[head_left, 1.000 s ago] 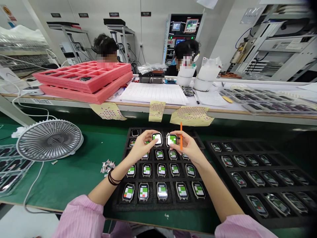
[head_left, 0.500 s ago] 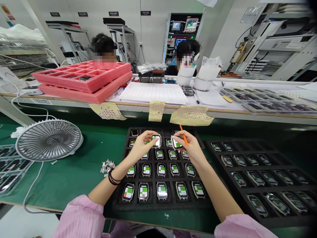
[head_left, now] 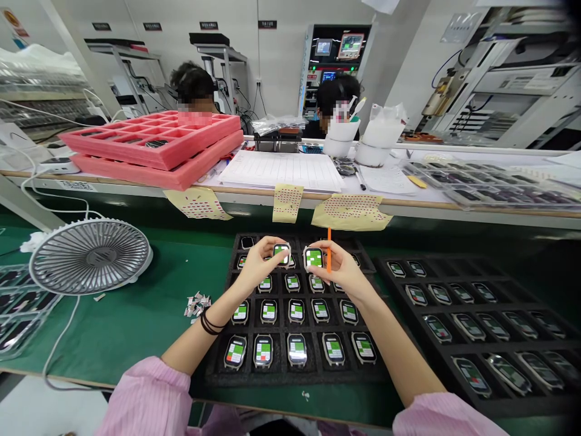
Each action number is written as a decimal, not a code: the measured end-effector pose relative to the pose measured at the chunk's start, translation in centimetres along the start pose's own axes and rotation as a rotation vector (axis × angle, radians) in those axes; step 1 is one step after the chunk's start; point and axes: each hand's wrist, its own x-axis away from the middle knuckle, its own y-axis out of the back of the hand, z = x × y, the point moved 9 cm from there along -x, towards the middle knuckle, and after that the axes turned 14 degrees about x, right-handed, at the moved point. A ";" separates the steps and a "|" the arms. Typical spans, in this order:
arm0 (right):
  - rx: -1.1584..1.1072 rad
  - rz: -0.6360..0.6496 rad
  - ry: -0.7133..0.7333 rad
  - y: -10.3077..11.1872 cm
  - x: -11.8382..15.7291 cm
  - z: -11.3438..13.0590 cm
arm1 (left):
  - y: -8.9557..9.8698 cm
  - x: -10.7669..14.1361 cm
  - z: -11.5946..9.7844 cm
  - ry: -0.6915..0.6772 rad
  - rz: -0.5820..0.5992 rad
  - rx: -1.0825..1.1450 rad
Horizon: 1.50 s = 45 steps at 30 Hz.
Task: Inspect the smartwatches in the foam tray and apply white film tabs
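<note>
My left hand [head_left: 263, 261] is closed on a smartwatch body [head_left: 282, 255] with a lit green and white screen, the thumb at its edge. In my right hand [head_left: 340, 266] is a second smartwatch body [head_left: 313, 258], its screen also green and white and facing me. A thin orange stick [head_left: 329, 248] stands upright between the fingers of the same hand. Both hands are raised over the far part of a black foam tray [head_left: 284, 327], whose pockets hold several more lit watch bodies [head_left: 296, 310]. My hands hide some of the far pockets.
Another black foam tray [head_left: 447, 345] with watches lies to the right. On the left are a white fan [head_left: 91, 257], clear trays [head_left: 22, 309] and small white scraps [head_left: 197, 304]. Red foam trays [head_left: 154, 151], papers [head_left: 281, 169] and white cups [head_left: 340, 133] stand on the shelf. Two people sit beyond.
The watch in my right hand has turned to face me and moved slightly left. The orange stick has swung from slanted to upright. The left-hand watch has shifted slightly left and up.
</note>
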 end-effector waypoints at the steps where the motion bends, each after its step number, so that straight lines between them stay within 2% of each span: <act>1: -0.012 0.005 -0.008 0.0 0.0 -0.1 | 0.2 0.0 0.1 0.006 -0.021 0.010; 7: -0.069 0.030 -0.021 0.0 -0.3 -0.4 | 0.9 -0.2 1.1 0.121 -0.092 0.081; 19: -0.048 0.005 -0.008 -0.1 0.0 0.1 | 0.0 -0.1 0.8 0.072 0.004 0.065; 26: -0.037 -0.029 -0.052 0.0 0.1 0.1 | 0.6 -0.2 0.8 0.082 -0.063 0.049; 32: -0.018 -0.094 -0.101 0.5 0.2 -0.2 | 0.4 -0.3 0.6 0.019 -0.036 -0.016; 39: -0.062 0.022 -0.008 -0.3 0.0 0.0 | 0.2 -0.4 0.8 -0.006 0.027 -0.028; 45: -0.077 0.096 0.029 -0.6 -0.1 -0.3 | -0.3 -0.3 1.1 0.044 0.089 0.050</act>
